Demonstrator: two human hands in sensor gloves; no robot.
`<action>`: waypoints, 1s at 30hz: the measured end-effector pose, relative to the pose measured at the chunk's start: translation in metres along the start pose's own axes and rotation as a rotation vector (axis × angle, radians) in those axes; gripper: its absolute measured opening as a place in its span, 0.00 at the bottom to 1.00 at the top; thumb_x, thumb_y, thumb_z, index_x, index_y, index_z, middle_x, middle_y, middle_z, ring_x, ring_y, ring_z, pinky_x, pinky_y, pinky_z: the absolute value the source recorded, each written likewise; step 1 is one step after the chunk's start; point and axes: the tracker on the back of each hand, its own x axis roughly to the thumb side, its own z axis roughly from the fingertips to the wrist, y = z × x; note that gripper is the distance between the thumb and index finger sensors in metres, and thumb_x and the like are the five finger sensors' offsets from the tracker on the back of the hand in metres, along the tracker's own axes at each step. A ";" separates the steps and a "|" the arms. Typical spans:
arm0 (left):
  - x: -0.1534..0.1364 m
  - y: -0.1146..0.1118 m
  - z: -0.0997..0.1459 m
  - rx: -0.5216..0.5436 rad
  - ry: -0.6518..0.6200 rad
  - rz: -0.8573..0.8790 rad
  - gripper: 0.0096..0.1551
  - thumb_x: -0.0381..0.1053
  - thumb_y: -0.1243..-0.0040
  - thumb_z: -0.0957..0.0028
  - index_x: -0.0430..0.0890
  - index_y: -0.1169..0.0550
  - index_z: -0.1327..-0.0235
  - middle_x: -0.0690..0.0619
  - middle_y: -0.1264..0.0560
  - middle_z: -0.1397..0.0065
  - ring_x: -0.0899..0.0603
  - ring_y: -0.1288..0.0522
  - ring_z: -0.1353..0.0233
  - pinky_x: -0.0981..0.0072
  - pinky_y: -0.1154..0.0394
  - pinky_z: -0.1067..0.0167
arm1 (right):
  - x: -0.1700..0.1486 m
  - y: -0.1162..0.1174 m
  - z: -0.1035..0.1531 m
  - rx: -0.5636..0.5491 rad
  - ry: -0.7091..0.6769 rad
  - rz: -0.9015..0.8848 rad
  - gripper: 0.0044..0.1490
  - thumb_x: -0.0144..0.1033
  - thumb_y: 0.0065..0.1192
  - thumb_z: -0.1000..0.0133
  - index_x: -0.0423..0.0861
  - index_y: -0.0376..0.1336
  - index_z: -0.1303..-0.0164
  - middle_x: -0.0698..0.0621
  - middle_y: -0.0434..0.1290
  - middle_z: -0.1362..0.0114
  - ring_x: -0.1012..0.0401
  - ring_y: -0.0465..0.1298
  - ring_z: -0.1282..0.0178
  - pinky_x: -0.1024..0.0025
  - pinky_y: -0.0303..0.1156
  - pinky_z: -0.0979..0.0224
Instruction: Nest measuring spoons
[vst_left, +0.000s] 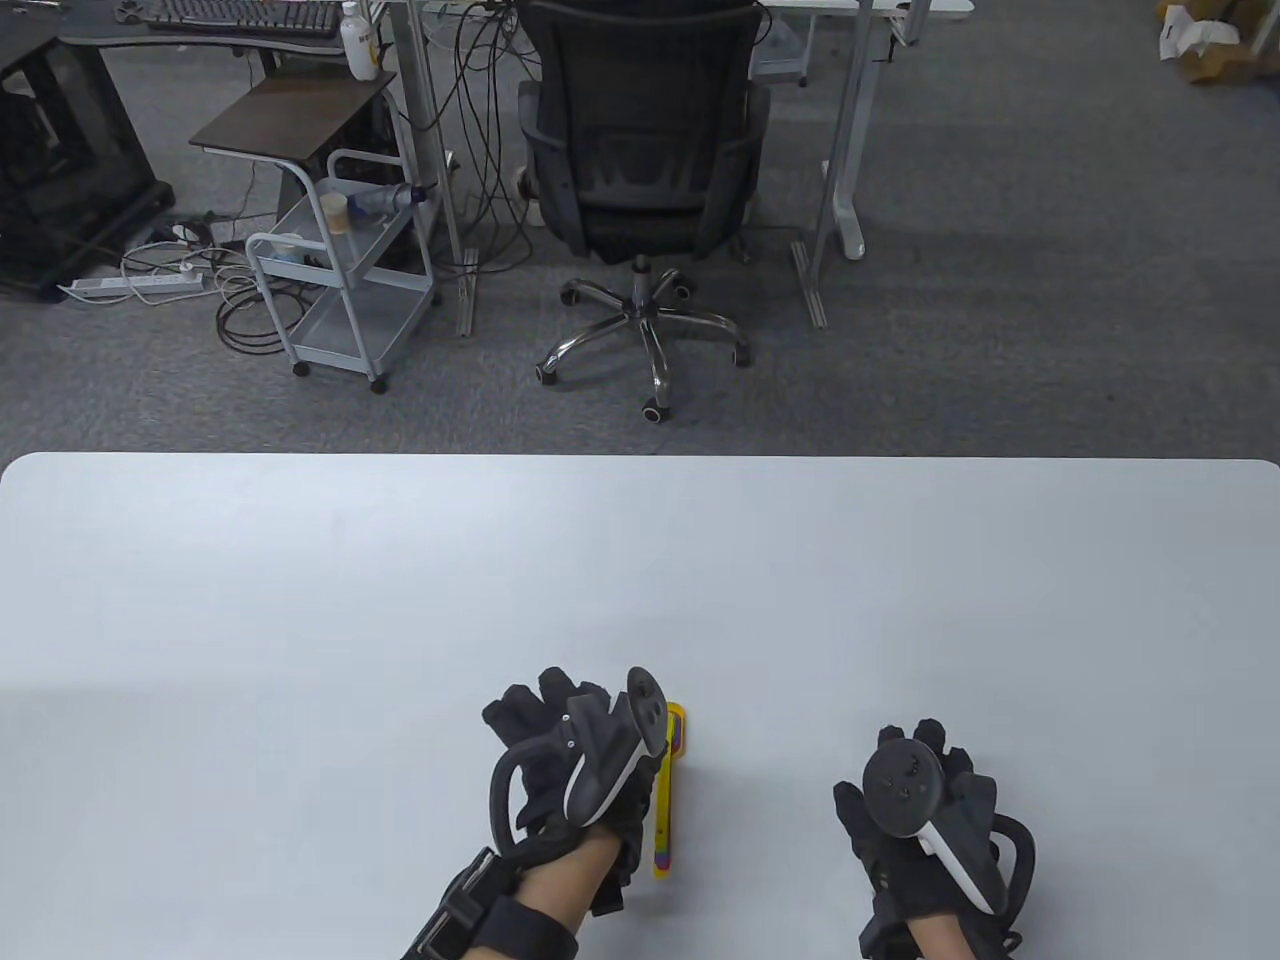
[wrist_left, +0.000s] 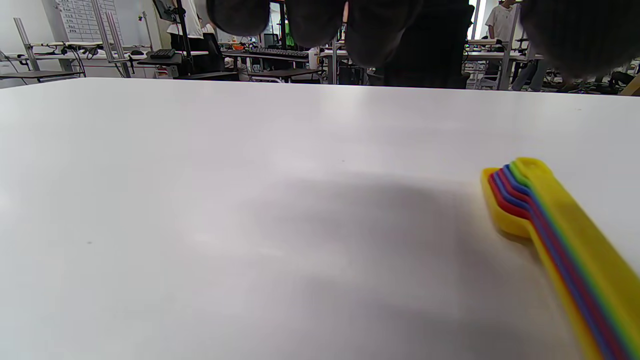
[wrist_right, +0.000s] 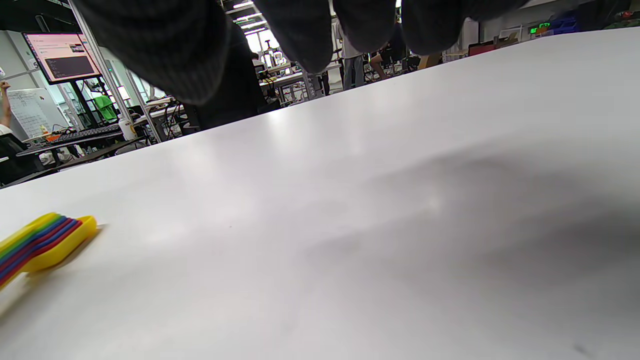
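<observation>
A nested stack of measuring spoons (vst_left: 668, 790) lies on the white table (vst_left: 640, 600), a yellow spoon on the outside with red, blue, purple and green ones in layers. It also shows in the left wrist view (wrist_left: 555, 230) and the right wrist view (wrist_right: 40, 245). My left hand (vst_left: 560, 740) hovers just left of the stack, partly covering it in the table view, fingers loose and holding nothing. My right hand (vst_left: 920, 770) hangs over bare table to the right of the stack, empty, apart from it.
The table's far edge (vst_left: 640, 458) runs across the middle of the table view. Beyond it stand a black office chair (vst_left: 640, 150), a metal cart (vst_left: 340, 270) and desk legs on grey carpet.
</observation>
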 end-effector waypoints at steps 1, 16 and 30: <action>-0.004 0.001 -0.001 0.006 -0.001 0.003 0.54 0.78 0.36 0.61 0.50 0.27 0.23 0.44 0.37 0.13 0.24 0.37 0.14 0.27 0.49 0.22 | 0.000 0.000 0.000 0.001 0.000 0.000 0.49 0.54 0.59 0.42 0.39 0.55 0.15 0.29 0.50 0.09 0.26 0.56 0.18 0.29 0.54 0.24; -0.066 -0.001 -0.012 0.067 0.000 0.012 0.53 0.78 0.37 0.61 0.52 0.27 0.23 0.45 0.36 0.13 0.24 0.37 0.14 0.27 0.49 0.22 | 0.000 0.000 0.001 -0.001 -0.003 0.002 0.49 0.54 0.59 0.42 0.39 0.55 0.15 0.29 0.50 0.09 0.26 0.56 0.18 0.29 0.54 0.24; -0.106 -0.016 -0.018 0.095 -0.027 0.030 0.54 0.78 0.37 0.60 0.52 0.29 0.21 0.45 0.38 0.12 0.25 0.38 0.14 0.27 0.49 0.22 | 0.001 0.000 0.001 0.002 0.000 0.001 0.49 0.54 0.59 0.42 0.39 0.55 0.15 0.28 0.51 0.10 0.26 0.57 0.18 0.29 0.54 0.24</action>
